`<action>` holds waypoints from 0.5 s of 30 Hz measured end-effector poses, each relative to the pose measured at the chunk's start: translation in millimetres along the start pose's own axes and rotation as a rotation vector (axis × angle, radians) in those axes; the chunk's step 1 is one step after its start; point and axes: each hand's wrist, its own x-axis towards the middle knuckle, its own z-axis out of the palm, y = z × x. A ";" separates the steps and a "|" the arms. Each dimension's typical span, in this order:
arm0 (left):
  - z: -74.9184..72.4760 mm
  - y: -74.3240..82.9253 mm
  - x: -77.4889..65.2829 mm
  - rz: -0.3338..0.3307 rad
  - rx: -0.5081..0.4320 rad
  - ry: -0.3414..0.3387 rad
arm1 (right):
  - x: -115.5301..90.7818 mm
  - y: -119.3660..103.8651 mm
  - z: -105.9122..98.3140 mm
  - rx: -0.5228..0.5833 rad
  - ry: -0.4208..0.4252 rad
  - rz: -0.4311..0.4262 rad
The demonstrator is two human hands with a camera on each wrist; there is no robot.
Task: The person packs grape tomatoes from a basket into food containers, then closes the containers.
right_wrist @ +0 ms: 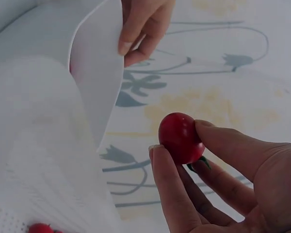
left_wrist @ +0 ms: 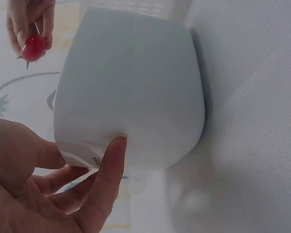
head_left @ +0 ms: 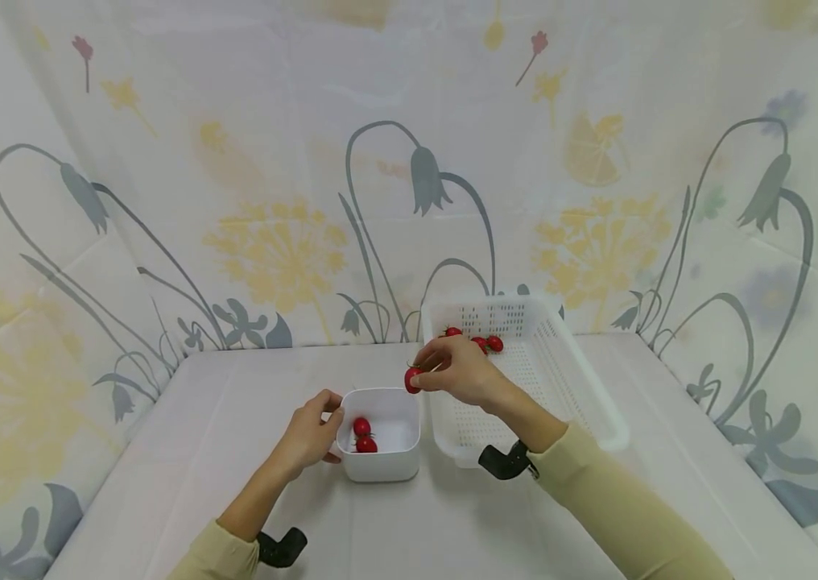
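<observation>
My right hand pinches a red cherry tomato between thumb and fingertips, its green stem end showing beside the fingers. This hand is above the gap between a small white square container and a white perforated basket. At the container's left side, my left hand holds the wall, with one fingertip pressed on the outer face in the left wrist view. Two cherry tomatoes lie inside the container, against its left side. More cherry tomatoes are at the basket's far left, partly hidden behind the right hand.
The basket stands just right of the container on a white-covered table. Behind the table rises a floral-patterned curtain, which also runs along both sides. A black wrist mount on the right arm overlaps the basket's near edge.
</observation>
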 end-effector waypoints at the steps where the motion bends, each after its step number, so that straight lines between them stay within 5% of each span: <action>1: 0.1 -0.1 0.1 0.001 -0.001 0.001 | -0.2 -0.3 3.2 -0.005 0.001 -0.004; 15: -0.6 -0.3 1.2 -0.011 0.006 -0.004 | 4.0 -3.6 47.5 -0.100 0.019 -0.027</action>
